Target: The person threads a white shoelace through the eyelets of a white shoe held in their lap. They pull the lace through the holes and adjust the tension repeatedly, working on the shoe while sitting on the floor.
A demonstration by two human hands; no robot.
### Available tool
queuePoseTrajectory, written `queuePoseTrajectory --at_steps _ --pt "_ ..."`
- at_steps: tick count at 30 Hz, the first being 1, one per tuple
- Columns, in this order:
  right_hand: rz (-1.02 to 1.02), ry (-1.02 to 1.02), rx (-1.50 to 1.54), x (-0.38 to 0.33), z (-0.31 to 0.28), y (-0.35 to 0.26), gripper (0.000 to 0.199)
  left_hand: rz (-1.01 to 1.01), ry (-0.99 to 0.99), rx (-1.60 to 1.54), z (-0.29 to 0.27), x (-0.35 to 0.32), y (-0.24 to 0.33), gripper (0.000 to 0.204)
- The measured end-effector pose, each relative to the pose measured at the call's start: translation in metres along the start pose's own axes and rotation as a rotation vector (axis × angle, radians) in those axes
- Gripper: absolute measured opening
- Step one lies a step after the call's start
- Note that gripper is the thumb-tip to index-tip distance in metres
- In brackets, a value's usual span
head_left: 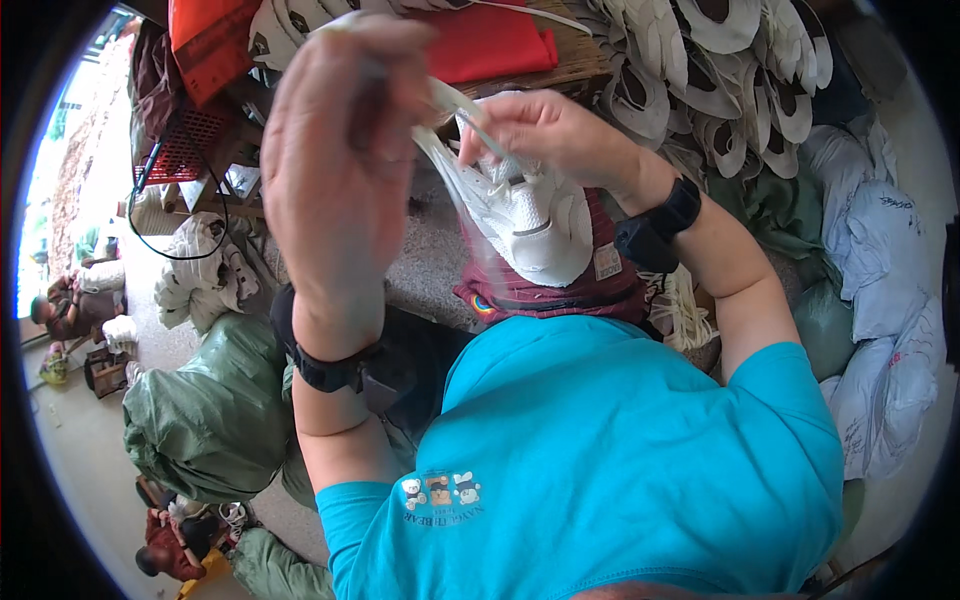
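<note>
A white sneaker rests on my lap, toe toward me, on a dark red pouch. My left hand is raised close to the camera, fingers closed on a white shoelace that runs down to the shoe. My right hand sits on the shoe's lacing area and pinches the lace near the eyelets. Both wrists carry black bands.
Stacks of white shoe uppers fill the bench at the upper right. Red cloth lies behind the shoe. Green sacks stand at the left, pale sacks at the right. Other people sit low at the far left.
</note>
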State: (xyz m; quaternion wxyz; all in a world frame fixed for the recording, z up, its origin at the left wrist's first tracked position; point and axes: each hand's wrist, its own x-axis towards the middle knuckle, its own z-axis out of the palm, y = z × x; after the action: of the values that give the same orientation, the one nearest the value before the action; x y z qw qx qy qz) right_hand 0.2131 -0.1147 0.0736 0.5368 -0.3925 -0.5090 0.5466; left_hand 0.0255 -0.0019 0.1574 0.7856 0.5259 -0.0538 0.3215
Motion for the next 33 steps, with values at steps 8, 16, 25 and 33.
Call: queuePoseTrajectory --at_steps 8,16,25,33 --pt "0.026 0.358 0.475 -0.054 -0.038 0.006 0.030 -0.057 0.708 -0.228 -0.118 -0.063 0.017 0.023" --pt "-0.173 0.743 0.683 -0.115 -0.113 -0.023 0.020 -0.110 0.811 -0.452 -0.272 -0.159 0.059 0.024" --pt "-0.047 1.326 0.588 -0.284 -0.253 -0.030 0.017 0.042 1.106 -0.203 -0.329 -0.185 0.099 0.027" --pt "0.311 1.320 0.097 -0.240 -0.179 0.036 0.029 -0.165 0.948 0.482 -0.239 -0.151 0.031 0.021"
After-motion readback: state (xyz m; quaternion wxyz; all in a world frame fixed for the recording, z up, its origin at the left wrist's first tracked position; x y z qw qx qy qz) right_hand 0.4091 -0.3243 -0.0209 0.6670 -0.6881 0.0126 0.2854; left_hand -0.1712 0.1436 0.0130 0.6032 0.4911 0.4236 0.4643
